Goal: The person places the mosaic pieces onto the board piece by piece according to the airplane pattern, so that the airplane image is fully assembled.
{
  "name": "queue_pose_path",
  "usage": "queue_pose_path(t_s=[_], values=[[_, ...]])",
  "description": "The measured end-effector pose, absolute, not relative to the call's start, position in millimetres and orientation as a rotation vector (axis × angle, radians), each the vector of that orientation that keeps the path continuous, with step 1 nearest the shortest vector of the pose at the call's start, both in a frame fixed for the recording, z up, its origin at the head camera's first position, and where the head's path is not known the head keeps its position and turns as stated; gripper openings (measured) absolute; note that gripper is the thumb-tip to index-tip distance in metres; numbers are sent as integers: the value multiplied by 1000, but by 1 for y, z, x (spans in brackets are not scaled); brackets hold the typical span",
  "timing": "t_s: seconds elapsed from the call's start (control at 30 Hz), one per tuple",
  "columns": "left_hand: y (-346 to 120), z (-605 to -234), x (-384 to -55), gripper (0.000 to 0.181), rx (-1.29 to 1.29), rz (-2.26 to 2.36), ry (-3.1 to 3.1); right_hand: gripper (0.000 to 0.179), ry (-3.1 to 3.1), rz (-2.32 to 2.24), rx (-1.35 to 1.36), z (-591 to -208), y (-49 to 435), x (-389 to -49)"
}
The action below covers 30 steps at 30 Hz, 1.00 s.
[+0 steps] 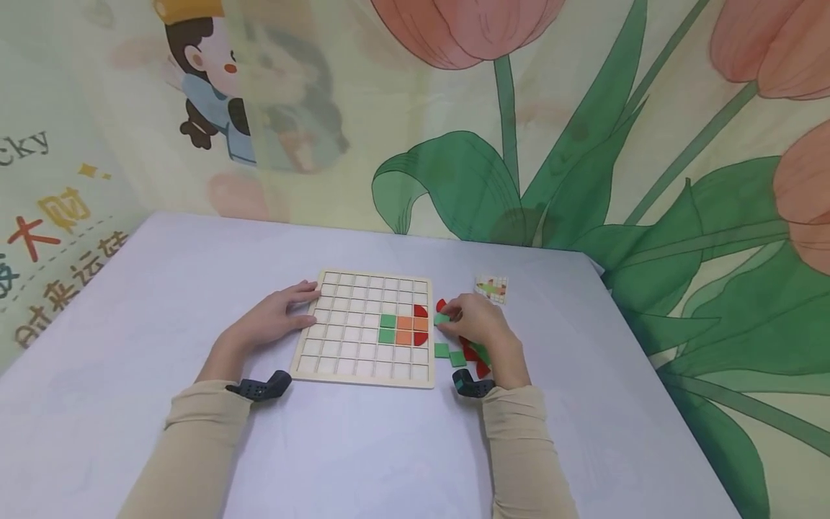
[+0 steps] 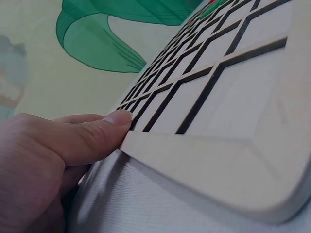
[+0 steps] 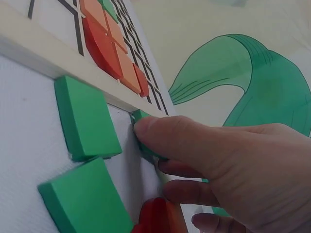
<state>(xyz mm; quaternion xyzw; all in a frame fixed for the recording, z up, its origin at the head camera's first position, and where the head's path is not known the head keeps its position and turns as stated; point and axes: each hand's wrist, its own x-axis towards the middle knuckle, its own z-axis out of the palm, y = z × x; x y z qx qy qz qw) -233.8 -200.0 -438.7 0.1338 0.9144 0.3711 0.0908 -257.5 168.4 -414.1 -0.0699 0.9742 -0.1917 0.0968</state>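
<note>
A wooden grid board (image 1: 363,378) lies flat on the table. Orange squares (image 1: 404,324), green squares (image 1: 387,328) and red rounded pieces (image 1: 421,338) sit together in cells on its right side. My left hand (image 1: 275,317) touches the board's left edge, thumb apart from the fingers; in the left wrist view the thumb (image 2: 92,138) rests against the rim. Just beyond the right edge, my right hand (image 1: 483,324) pinches a green square tile (image 3: 141,116) between thumb and fingers. Two loose green square tiles (image 3: 90,116) lie nearby. The fingers partly hide the pinched tile.
More loose red (image 1: 482,369) and green pieces lie under and beside the right hand. A small pattern card (image 1: 493,287) with a coloured grid lies behind that hand. The white table (image 1: 363,454) meets a printed wall cloth (image 1: 337,194) at its back edge.
</note>
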Motion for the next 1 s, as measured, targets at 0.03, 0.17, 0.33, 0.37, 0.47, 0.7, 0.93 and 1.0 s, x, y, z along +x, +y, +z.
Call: queue_pose_path(t_s=[0.03, 0.17, 0.33, 0.37, 0.47, 0.7, 0.93, 1.0], values=[[-199, -439, -234, 62, 398, 1106, 2716, 39, 2886, -568, -201, -414, 169, -257], [-196, -438, -235, 62, 377, 1102, 2713, 38, 2884, -580, -171, -410, 173, -257], [-195, -437, -235, 61, 383, 1097, 2724, 39, 2910, -612, -173, -406, 173, -257], [-196, -437, -235, 61, 385, 1098, 2725, 39, 2919, -619, -193, -405, 172, -257], [-197, -437, -233, 61, 382, 1102, 2723, 36, 2952, -632, -263, -403, 169, -256], [-199, -439, -233, 61, 379, 1097, 2732, 35, 3026, -617, -337, -396, 156, -253], [-200, -440, -233, 61, 384, 1089, 2745, 33, 3046, -588, -405, -388, 132, -253], [-200, -441, -233, 61, 383, 1094, 2739, 33, 3046, -558, -450, -387, 125, -252]])
